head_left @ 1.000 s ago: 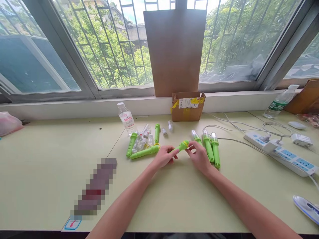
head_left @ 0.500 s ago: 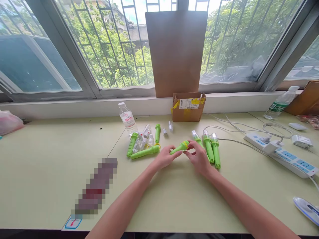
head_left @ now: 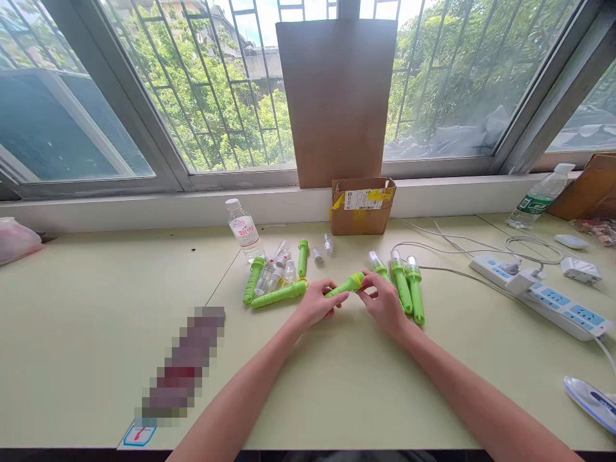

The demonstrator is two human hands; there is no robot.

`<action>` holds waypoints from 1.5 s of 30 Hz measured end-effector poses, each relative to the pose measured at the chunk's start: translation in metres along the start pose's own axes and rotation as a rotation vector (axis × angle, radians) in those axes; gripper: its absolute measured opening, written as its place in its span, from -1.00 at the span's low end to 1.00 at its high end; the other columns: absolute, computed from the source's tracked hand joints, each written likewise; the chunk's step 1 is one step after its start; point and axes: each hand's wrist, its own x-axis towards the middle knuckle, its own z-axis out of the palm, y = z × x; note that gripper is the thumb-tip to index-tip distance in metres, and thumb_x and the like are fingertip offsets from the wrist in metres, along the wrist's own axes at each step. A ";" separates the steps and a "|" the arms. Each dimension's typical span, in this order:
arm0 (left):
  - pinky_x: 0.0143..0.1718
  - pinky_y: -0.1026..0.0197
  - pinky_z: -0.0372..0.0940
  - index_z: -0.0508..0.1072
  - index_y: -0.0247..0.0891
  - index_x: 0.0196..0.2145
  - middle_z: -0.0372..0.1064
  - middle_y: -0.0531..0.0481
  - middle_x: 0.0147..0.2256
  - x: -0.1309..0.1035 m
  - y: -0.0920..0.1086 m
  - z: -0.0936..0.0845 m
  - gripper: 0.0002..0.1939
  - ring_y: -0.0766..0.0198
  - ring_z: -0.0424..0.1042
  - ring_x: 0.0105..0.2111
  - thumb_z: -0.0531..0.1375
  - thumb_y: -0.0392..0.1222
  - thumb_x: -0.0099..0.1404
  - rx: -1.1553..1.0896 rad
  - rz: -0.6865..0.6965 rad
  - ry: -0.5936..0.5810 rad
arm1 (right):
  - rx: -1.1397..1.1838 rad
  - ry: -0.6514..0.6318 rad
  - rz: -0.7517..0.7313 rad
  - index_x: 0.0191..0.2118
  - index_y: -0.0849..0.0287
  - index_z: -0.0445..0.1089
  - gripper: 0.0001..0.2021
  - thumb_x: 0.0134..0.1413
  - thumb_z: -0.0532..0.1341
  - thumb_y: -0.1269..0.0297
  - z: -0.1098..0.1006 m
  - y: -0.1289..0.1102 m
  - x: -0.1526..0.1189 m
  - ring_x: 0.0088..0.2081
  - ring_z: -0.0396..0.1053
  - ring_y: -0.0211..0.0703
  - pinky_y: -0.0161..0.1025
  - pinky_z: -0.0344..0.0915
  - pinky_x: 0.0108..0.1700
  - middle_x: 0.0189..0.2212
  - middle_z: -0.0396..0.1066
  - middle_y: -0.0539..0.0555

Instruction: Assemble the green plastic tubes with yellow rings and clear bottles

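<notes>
Between my hands is a green plastic tube (head_left: 344, 286) with a yellow ring near its threaded end, which points up and right. My left hand (head_left: 318, 303) is closed around the tube's lower end. The fingers of my right hand (head_left: 384, 299) pinch the threaded end by the yellow ring. Just right of that hand lie several green tubes with clear caps (head_left: 414, 292). Left of my left hand a long green tube (head_left: 278, 296) lies beside loose clear caps (head_left: 265, 277) and a shorter green tube (head_left: 253, 280). Another green tube (head_left: 303, 258) lies farther back.
A water bottle (head_left: 244, 231) stands behind the caps. By the window is a cardboard box (head_left: 362, 218) with a tall brown board (head_left: 339, 102) behind it. At right are a power strip (head_left: 539, 295), cables and another bottle (head_left: 539, 197). A blurred-out object (head_left: 185, 362) lies at left.
My hands still hold the green tube in nearly the same place. My left fingers have shifted slightly along it. The whole view has moved a little.
</notes>
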 end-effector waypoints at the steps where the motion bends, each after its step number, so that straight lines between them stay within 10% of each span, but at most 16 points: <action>1: -0.64 0.35 0.13 0.33 -0.26 -0.43 0.34 0.06 -0.54 0.000 -0.001 0.000 -0.60 0.43 0.21 -0.68 0.19 0.18 0.10 0.015 0.010 0.010 | 0.002 0.003 0.004 -0.33 0.14 0.29 -0.82 0.09 0.15 0.13 0.000 0.000 0.000 -0.36 0.46 -0.11 -0.21 0.41 -0.54 -0.13 0.42 0.21; 8: -0.60 0.31 0.00 0.25 -0.27 -0.65 0.11 0.12 -0.67 0.003 -0.006 0.004 -0.49 0.41 0.11 -0.65 0.04 0.21 0.22 0.171 0.109 0.037 | 0.025 -0.005 0.047 -0.30 0.14 0.25 -0.78 0.08 0.17 0.10 0.002 0.002 0.000 -0.38 0.47 -0.11 -0.23 0.41 -0.56 -0.12 0.41 0.22; 15: -0.60 0.35 0.06 0.28 -0.22 -0.35 0.22 0.18 -0.63 0.002 -0.005 0.004 -0.58 0.40 0.20 -0.64 0.27 0.14 0.02 0.090 0.029 0.068 | 0.031 0.005 0.032 -0.33 0.14 0.27 -0.79 0.10 0.17 0.10 0.001 0.000 -0.001 -0.36 0.46 -0.11 -0.22 0.41 -0.53 -0.14 0.40 0.21; 30: -0.60 0.31 0.04 0.24 -0.27 -0.57 0.22 0.10 -0.64 0.007 -0.014 0.006 -0.50 0.39 0.16 -0.64 -0.01 0.23 0.24 0.184 0.053 0.010 | -0.012 -0.024 0.027 -0.33 0.15 0.27 -0.86 0.08 0.19 0.20 0.002 0.006 -0.001 -0.38 0.45 -0.15 -0.28 0.36 -0.58 -0.12 0.40 0.19; 45: -0.60 0.34 0.15 0.36 -0.28 -0.47 0.37 0.06 -0.53 0.003 -0.006 0.006 -0.61 0.39 0.28 -0.61 0.15 0.16 0.15 0.081 0.051 0.041 | -0.010 -0.097 0.030 -0.23 0.13 0.20 -0.77 -0.01 0.24 0.32 0.003 0.001 -0.002 -0.31 0.43 -0.09 -0.23 0.42 -0.56 -0.04 0.32 0.22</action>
